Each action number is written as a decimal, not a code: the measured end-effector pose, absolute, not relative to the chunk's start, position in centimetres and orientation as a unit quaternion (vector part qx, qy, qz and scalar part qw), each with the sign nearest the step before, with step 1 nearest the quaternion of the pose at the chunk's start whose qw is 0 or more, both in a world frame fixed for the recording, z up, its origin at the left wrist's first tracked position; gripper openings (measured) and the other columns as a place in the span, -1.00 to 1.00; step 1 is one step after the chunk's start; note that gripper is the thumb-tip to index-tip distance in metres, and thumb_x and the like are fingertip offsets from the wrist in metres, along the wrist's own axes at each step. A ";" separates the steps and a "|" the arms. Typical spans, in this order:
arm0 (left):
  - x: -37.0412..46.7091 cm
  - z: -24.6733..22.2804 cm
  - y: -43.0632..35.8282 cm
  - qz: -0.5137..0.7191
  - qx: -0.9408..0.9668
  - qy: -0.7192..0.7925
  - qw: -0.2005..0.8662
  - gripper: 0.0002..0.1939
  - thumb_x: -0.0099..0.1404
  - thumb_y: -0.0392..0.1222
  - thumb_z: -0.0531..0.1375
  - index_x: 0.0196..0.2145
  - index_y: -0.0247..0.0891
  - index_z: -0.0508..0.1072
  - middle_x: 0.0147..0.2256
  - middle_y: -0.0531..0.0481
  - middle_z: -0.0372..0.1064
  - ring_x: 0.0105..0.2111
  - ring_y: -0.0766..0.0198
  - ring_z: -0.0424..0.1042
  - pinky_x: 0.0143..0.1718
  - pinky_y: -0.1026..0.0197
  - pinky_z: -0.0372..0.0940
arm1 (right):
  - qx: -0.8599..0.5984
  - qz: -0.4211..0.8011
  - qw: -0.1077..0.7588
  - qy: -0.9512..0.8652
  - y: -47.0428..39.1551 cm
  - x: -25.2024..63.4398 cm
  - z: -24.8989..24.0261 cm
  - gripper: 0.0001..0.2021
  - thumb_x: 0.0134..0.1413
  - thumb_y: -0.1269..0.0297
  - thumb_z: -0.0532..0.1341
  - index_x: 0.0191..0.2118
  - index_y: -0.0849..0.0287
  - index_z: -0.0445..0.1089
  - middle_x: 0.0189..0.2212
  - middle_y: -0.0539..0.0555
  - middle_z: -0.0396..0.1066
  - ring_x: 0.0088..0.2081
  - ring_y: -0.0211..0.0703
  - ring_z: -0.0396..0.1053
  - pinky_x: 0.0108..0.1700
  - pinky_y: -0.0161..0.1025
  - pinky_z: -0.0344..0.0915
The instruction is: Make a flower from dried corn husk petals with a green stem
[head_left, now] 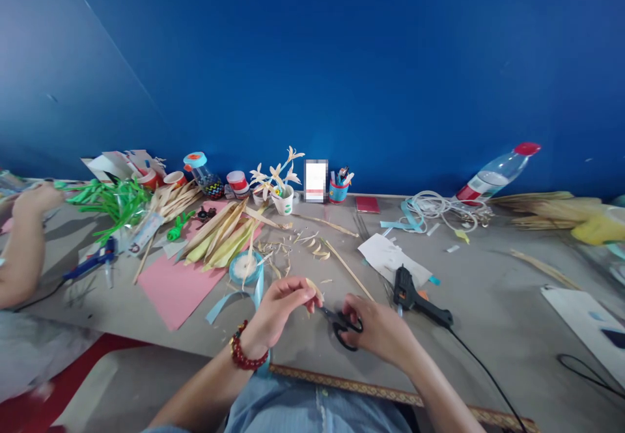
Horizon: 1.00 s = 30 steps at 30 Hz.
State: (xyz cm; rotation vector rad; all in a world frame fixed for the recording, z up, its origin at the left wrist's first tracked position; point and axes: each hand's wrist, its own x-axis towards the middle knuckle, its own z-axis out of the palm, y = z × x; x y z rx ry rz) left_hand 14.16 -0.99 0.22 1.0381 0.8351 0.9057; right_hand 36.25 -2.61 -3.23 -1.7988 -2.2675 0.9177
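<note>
Between the thumb and fingers of my left hand (288, 301) is a small piece of dried corn husk (314, 287), pale and curved. My right hand (374, 329) grips black-handled scissors (346, 330), fingers through the loops. The scissors' blades point left and reach the husk piece near my left fingertips; whether they touch it I cannot tell. Beyond my hands, several curved husk cuttings (319, 251) lie on the grey table (303, 348). A blue tape roll (245, 268) rests left of my left hand. Right of my right hand lies a black glue gun (415, 297) with its cord.
Corn husks (219, 241) lie on pink paper (168, 286) at left. A white cup (284, 200) of husk flowers stands near the blue wall, beside a pen holder (338, 190). A tilted bottle (498, 174) is at right. Another person's arm (24, 244) is at far left, near a blue glue gun (92, 260).
</note>
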 end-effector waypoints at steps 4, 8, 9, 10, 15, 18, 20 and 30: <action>14.8 -0.6 -1.4 0.432 0.431 0.390 0.689 -0.79 0.21 -0.12 0.29 -0.48 -0.29 0.47 -0.44 -0.01 0.47 -0.46 0.33 0.32 -0.34 0.26 0.25 | -0.560 0.362 0.207 -0.716 -2.8 36.3 -2.4 -0.92 0.08 0.26 0.24 -0.28 0.11 0.38 -0.42 -0.03 0.42 -0.43 -0.18 0.34 -0.40 -0.31 0.15; 15.9 -1.8 -2.0 0.459 0.403 0.398 0.685 -0.80 0.15 -0.10 0.35 -0.47 -0.28 0.50 -0.48 0.04 0.43 -0.46 0.33 0.32 -0.33 0.26 0.24 | -0.494 0.413 0.382 -0.662 -3.5 34.5 -1.5 -0.78 0.19 0.13 0.21 -0.13 0.13 0.37 -0.37 0.02 0.39 -0.40 -0.17 0.33 -0.36 -0.30 0.27; 16.1 -2.0 -2.2 0.465 0.395 0.396 0.686 -0.79 0.13 -0.09 0.36 -0.47 -0.28 0.50 -0.49 0.05 0.41 -0.47 0.34 0.32 -0.34 0.26 0.24 | -0.486 0.412 0.405 -0.656 -3.6 34.1 -1.4 -0.80 0.19 0.15 0.22 -0.14 0.13 0.37 -0.33 0.04 0.40 -0.39 -0.18 0.34 -0.33 -0.29 0.29; 16.3 -2.2 -2.4 0.468 0.390 0.396 0.687 -0.78 0.12 -0.08 0.37 -0.47 -0.28 0.50 -0.50 0.05 0.40 -0.48 0.34 0.31 -0.34 0.26 0.24 | -0.482 0.407 0.422 -0.651 -3.7 33.7 -1.5 -0.84 0.19 0.18 0.22 -0.17 0.13 0.38 -0.30 0.05 0.41 -0.40 -0.20 0.34 -0.32 -0.29 0.30; 16.7 -2.6 -2.8 0.476 0.399 0.388 0.681 -0.77 0.16 -0.06 0.36 -0.44 -0.29 0.54 -0.49 0.04 0.43 -0.48 0.35 0.31 -0.36 0.28 0.23 | -0.483 0.402 0.466 -0.623 -3.9 32.8 -2.1 -0.89 0.18 0.23 0.23 -0.22 0.14 0.39 -0.32 0.06 0.40 -0.45 -0.23 0.33 -0.38 -0.31 0.32; 16.7 -2.4 -2.7 0.477 0.419 0.389 0.668 -0.76 0.18 -0.06 0.34 -0.45 -0.31 0.56 -0.51 0.03 0.43 -0.48 0.35 0.31 -0.36 0.29 0.23 | -0.459 0.395 0.496 -0.622 -3.8 32.9 -2.1 -0.90 0.19 0.24 0.23 -0.24 0.14 0.41 -0.29 0.07 0.40 -0.47 -0.24 0.33 -0.42 -0.32 0.33; 16.7 -2.2 -2.7 0.478 0.421 0.387 0.667 -0.75 0.18 -0.06 0.35 -0.46 -0.32 0.56 -0.52 0.02 0.43 -0.49 0.35 0.32 -0.37 0.29 0.24 | -0.443 0.377 0.513 -0.632 -3.7 32.9 -2.0 -0.91 0.20 0.27 0.21 -0.27 0.14 0.42 -0.23 0.10 0.39 -0.43 -0.23 0.37 -0.41 -0.32 0.35; 15.9 -1.9 -2.6 0.449 0.388 0.330 0.734 -0.76 0.20 -0.08 0.34 -0.27 -0.31 0.56 -0.38 -0.05 0.50 -0.41 0.28 0.43 -0.25 0.21 0.31 | -0.428 0.316 0.505 -0.680 -3.5 33.3 -1.3 -0.91 0.20 0.38 0.18 -0.31 0.14 0.43 -0.22 0.11 0.39 -0.28 -0.16 0.41 -0.29 -0.30 0.35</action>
